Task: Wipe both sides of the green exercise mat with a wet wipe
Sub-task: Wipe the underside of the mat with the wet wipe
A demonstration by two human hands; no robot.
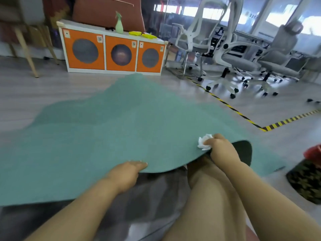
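The green exercise mat (111, 129) is lifted off the floor and billows in waves toward the far cabinet; its dark underside shows at the near right corner. My left hand (126, 174) grips the mat's near edge, thumb on top, fingers hidden beneath. My right hand (221, 147) grips the same edge further right and also holds a crumpled white wet wipe (205, 141) against the mat's top. My knees sit under the raised edge.
A white cabinet with orange doors (112, 53) stands behind the mat, a green spray bottle (119, 25) on it. Office chairs (231, 49) crowd the right. Yellow-black floor tape (243, 117) runs right of the mat. A dark patterned object (305, 181) lies near right.
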